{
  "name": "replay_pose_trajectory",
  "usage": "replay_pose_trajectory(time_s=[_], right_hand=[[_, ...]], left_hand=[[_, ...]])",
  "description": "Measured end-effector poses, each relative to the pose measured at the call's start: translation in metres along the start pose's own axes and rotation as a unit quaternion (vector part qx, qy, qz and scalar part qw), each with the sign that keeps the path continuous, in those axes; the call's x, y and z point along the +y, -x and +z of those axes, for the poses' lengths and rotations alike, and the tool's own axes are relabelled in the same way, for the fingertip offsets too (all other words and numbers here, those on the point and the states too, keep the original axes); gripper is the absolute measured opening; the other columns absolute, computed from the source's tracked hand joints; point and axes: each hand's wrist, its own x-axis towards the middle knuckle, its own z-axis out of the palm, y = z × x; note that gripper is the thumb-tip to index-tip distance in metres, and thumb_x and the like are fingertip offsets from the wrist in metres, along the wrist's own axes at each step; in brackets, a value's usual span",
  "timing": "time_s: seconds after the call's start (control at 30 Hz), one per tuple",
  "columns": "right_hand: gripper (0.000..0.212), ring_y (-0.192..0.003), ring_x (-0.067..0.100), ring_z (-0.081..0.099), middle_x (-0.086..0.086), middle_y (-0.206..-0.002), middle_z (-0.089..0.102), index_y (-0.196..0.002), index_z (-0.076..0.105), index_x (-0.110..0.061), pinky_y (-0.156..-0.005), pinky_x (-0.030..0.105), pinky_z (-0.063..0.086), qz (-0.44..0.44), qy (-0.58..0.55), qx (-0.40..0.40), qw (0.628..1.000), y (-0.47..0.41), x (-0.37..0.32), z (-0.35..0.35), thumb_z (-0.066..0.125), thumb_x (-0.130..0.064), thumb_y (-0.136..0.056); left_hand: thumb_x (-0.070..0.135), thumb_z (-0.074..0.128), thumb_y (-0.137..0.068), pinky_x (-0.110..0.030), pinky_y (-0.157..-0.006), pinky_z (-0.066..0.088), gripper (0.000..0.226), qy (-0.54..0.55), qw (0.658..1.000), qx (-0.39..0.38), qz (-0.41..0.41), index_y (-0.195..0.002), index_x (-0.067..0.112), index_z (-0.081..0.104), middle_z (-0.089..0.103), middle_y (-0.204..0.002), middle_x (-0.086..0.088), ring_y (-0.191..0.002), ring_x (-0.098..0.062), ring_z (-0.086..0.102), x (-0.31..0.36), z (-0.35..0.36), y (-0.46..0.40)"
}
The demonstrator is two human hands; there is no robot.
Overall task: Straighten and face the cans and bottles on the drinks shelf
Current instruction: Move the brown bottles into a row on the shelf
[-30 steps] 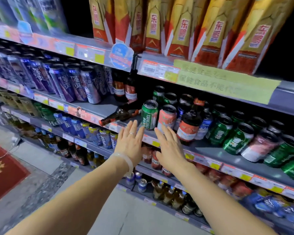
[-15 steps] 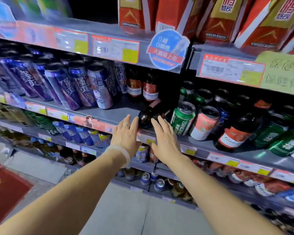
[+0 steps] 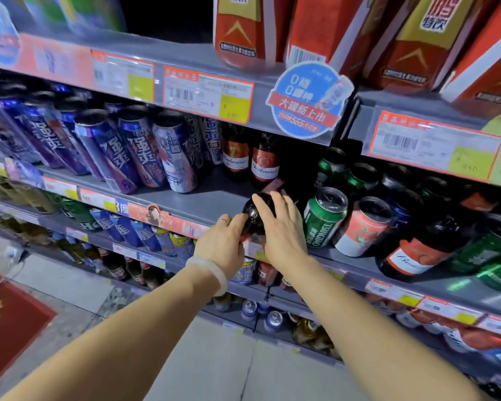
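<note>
Both hands, left hand (image 3: 220, 244) & right hand (image 3: 284, 230), grip fallen bottle (image 3: 253, 217) on grey shelf (image 3: 203, 202), tiled floor (image 3: 220, 366) below.

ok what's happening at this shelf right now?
A person is tidying a drinks shelf in a shop. Both hands are on a dark glass bottle lying on its side at the shelf's front edge: the right hand is curled over its body, the left hand grips its lower end. Two Budweiser bottles stand upright behind it, and a green Tsingtao can stands just to the right. The fallen bottle is not yet upright.
</note>
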Motion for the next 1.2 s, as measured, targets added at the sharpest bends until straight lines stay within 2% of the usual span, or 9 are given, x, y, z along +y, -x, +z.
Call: replay_pose_trajectory(time_s=[0.23,0.37,0.5,0.67,0.77,0.87,0.97,1.07,1.2], right_hand=[[0.093,-0.139,0.028,0.012,0.002,-0.152,0.014,-0.145,0.017,-0.026,-0.116,0.045,0.018,-0.025,-0.012,0.015,1.0,0.0,-0.004,-0.014,0.065,0.005,-0.071],[0.087,-0.137,0.027,0.016,-0.001,-0.15,0.02,-0.143,0.023,-0.026,-0.111,0.042,0.028,-0.022,-0.077,0.021,0.997,0.002,-0.006,-0.02,0.057,0.011,-0.073],[0.083,-0.131,0.028,0.023,0.001,-0.143,0.029,-0.142,0.025,-0.026,-0.104,0.041,0.035,0.009,-0.159,0.033,0.987,0.001,-0.008,-0.028,0.054,0.011,-0.075],[0.073,-0.128,0.027,0.034,0.005,-0.14,0.034,-0.14,0.031,-0.028,-0.095,0.04,0.04,0.034,-0.239,0.027,0.97,-0.004,-0.007,-0.041,0.066,-0.009,-0.079],[0.078,-0.128,0.027,0.038,0.007,-0.138,0.037,-0.14,0.032,-0.027,-0.096,0.036,0.039,0.045,-0.267,0.035,0.962,-0.008,-0.006,-0.045,0.074,-0.02,-0.074],[0.078,-0.121,0.022,0.047,0.003,-0.129,0.047,-0.136,0.038,-0.031,-0.095,0.037,0.045,0.064,-0.317,0.04,0.945,-0.012,-0.007,-0.048,0.078,-0.025,-0.069],[0.075,-0.11,0.017,0.054,0.0,-0.123,0.053,-0.13,0.044,-0.032,-0.089,0.033,0.049,0.069,-0.361,0.051,0.929,-0.018,-0.011,-0.054,0.081,-0.033,-0.065],[0.078,-0.106,0.02,0.058,0.002,-0.121,0.056,-0.131,0.044,-0.029,-0.079,0.031,0.052,0.073,-0.387,0.055,0.917,-0.022,-0.012,-0.059,0.079,-0.038,-0.061],[0.066,-0.097,0.013,0.052,-0.006,-0.105,0.051,-0.133,0.042,-0.019,-0.078,0.026,0.042,0.09,-0.411,0.045,0.906,-0.023,-0.009,-0.065,0.073,-0.021,-0.075]], left_hand=[[0.013,0.05,-0.086,-0.04,-0.074,0.05,0.05,0.025,0.999,0.001,0.026,-0.134,0.017,0.039,0.052,-0.115,-0.011,-0.097,-0.033,0.057,-0.004,-0.027,0.012],[0.013,0.058,-0.083,-0.035,-0.077,0.049,0.046,0.112,0.992,0.054,0.033,-0.127,0.012,0.045,0.062,-0.113,-0.009,-0.098,-0.031,0.061,-0.007,-0.042,0.017],[0.015,0.071,-0.078,-0.012,-0.069,0.039,0.052,0.248,0.957,0.148,0.024,-0.125,0.012,0.046,0.068,-0.1,0.0,-0.087,-0.02,0.064,-0.003,-0.055,0.021],[0.02,0.076,-0.075,-0.002,-0.076,0.04,0.055,0.395,0.898,0.191,-0.044,-0.12,0.029,0.046,0.058,-0.1,0.015,-0.094,-0.003,0.056,0.006,-0.055,0.019],[0.024,0.073,-0.078,-0.027,-0.095,0.045,0.04,0.451,0.873,0.173,-0.059,-0.109,0.033,0.049,0.06,-0.106,0.011,-0.105,-0.009,0.056,0.008,-0.05,0.009],[0.027,0.067,-0.083,-0.042,-0.1,0.043,0.022,0.475,0.869,0.127,-0.056,-0.1,0.036,0.056,0.064,-0.11,0.009,-0.112,-0.012,0.056,0.011,-0.047,-0.004],[0.03,0.061,-0.085,-0.044,-0.098,0.046,0.017,0.494,0.861,0.116,-0.03,-0.1,0.037,0.058,0.066,-0.11,0.008,-0.111,-0.012,0.058,0.016,-0.05,-0.016],[0.032,0.059,-0.087,-0.036,-0.095,0.048,0.033,0.486,0.868,0.101,-0.021,-0.119,0.026,0.054,0.063,-0.109,0.012,-0.105,-0.008,0.059,0.02,-0.052,-0.028],[0.026,0.06,-0.088,-0.04,-0.1,0.045,0.052,0.461,0.884,0.077,-0.02,-0.135,0.017,0.041,0.055,-0.122,0.005,-0.116,-0.017,0.054,0.025,-0.053,-0.038]])
